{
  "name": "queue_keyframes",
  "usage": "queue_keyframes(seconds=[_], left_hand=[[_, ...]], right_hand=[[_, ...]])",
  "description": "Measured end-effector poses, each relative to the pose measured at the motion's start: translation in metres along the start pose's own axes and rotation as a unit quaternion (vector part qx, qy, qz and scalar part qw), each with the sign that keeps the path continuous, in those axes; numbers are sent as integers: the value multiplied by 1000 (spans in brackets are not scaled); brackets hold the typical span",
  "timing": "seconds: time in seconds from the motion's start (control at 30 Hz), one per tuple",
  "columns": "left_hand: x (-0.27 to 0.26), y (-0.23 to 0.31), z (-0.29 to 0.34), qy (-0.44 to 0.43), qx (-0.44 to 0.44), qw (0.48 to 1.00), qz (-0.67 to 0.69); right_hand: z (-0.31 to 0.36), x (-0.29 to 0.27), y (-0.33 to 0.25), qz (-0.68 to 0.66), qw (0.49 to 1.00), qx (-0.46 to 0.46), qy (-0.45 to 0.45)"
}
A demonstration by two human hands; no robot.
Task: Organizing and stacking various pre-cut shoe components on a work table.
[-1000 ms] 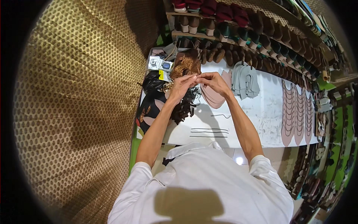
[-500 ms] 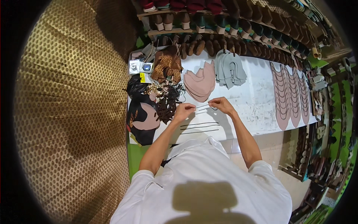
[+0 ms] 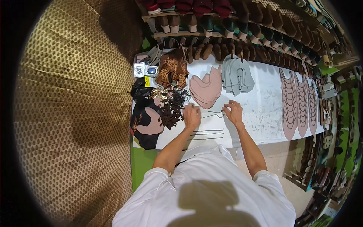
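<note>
My right hand (image 3: 233, 111) is pinched at the right end of a thin dark cord (image 3: 214, 112), just above the white tabletop (image 3: 261, 109). A second thin cord (image 3: 213, 115) lies close below it, curving at its right end. To the left, my left hand (image 3: 192, 114) is curled over the table, apart from the cord's left end; its fingertips are smeared and partly hidden. Nearer to me, several thin dark strips (image 3: 206, 131) lie side by side across the white surface, partly behind my left forearm.
Beyond my hands lie stacked pink cut pieces (image 3: 205, 87) and grey cut pieces (image 3: 238, 75). At left are dark brown scraps (image 3: 172, 114), leopard-print material (image 3: 173, 72) and a black bag (image 3: 146, 138). Pink scalloped pieces (image 3: 289, 108) lie at right. Shelves of shoes (image 3: 249, 30) stand behind.
My left hand has come off the cord's left end and moved slightly right and nearer to me. My right hand has shifted a little right and nearer, still at the cord's right end.
</note>
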State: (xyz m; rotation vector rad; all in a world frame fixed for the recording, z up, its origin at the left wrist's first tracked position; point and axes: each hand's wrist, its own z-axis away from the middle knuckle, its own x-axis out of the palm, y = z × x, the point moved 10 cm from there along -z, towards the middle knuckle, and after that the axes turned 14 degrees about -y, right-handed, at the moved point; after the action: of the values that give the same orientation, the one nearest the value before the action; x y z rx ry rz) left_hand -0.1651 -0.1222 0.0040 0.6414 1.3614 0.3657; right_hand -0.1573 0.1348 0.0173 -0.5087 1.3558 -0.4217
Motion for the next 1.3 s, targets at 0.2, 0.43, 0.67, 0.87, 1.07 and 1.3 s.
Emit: queue_keyframes(seconds=[0.2, 0.43, 0.67, 0.87, 1.07, 1.3], left_hand=[[-35, -36, -4, 16, -59, 993, -101], [-41, -54, -12, -15, -63, 993, -103], [-78, -26, -51, -198, 72, 939, 271], [-139, 19, -61, -235, 52, 868, 435], [-126, 22, -43, -240, 4, 842, 484], [-84, 15, -24, -329, 2, 865, 379]], right_hand=[[-10, -10, -19, -50, 998, 12, 36], [-42, 14, -90, -128, 988, -56, -65], [-67, -4, -196, -186, 955, -198, -119], [-91, -19, -218, -353, 891, -146, -246], [-84, -17, -194, -367, 865, -147, -308], [-60, -12, -105, -329, 905, -51, -265]])
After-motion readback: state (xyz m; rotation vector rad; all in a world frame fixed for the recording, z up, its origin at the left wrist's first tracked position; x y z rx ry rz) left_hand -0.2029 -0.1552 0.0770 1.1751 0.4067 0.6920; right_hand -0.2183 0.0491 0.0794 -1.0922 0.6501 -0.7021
